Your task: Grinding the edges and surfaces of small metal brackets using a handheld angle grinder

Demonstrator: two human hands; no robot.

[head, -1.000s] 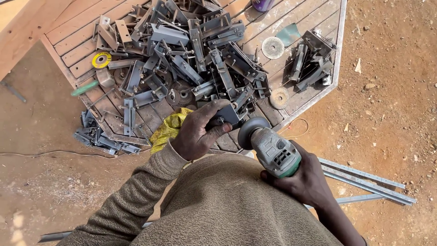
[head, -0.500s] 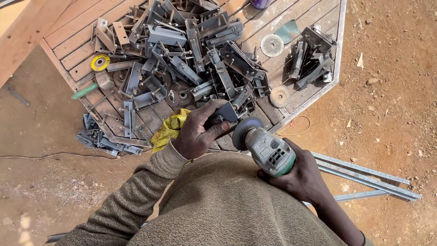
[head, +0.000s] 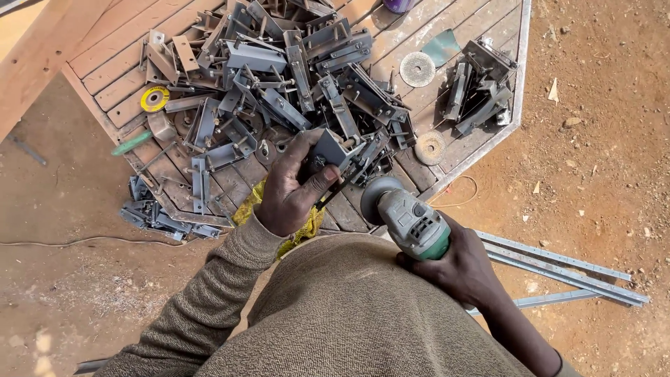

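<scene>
Your left hand (head: 289,192) grips a grey metal bracket (head: 333,150) above the wooden platform (head: 447,150); your right hand (head: 457,269) is closed around the angle grinder (head: 412,223), its disc just beside the bracket.

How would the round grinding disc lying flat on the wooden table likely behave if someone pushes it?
The grinding disc lies flat, so it would probably slide rather than roll. It looks thin and stiff, likely light. Its rough face may drag on the wooden table.
</scene>
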